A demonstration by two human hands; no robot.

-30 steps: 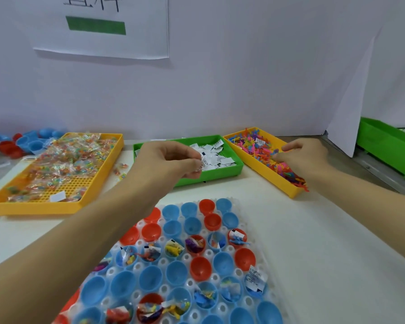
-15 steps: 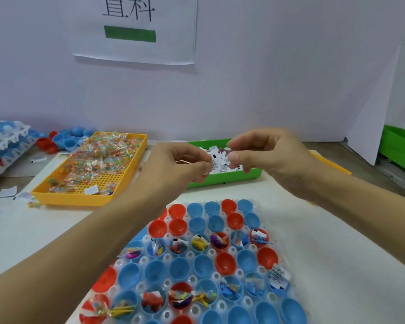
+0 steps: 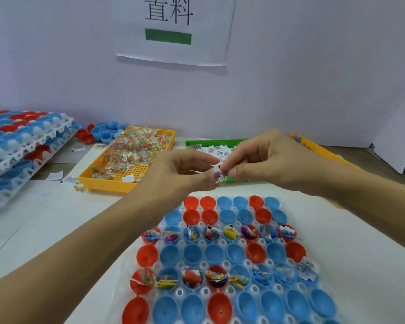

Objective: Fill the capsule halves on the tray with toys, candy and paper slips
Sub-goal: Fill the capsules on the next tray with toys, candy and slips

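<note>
A clear tray (image 3: 318, 244) of red and blue capsule halves (image 3: 214, 253) lies in front of me; two of its rows hold toys, candy and slips. Above its far edge my left hand (image 3: 182, 169) and my right hand (image 3: 264, 160) meet. Both pinch a small white paper slip (image 3: 216, 176) with a purple toy piece against it. Behind them stand a yellow candy tray (image 3: 108, 183), a green tray of paper slips (image 3: 211, 148) and a yellow toy tray (image 3: 318, 148), the last mostly hidden by my right hand.
Stacked white trays (image 3: 21, 146) of capsule halves lie at the far left, with loose halves (image 3: 103, 134) beside them. A few slips and a candy lie on the table near the candy tray. A white wall with a paper sign (image 3: 173, 29) closes the back.
My right hand came from the toy tray to my left hand. Both hands now sit closer together over the capsule tray's far edge. The view has swung left.
</note>
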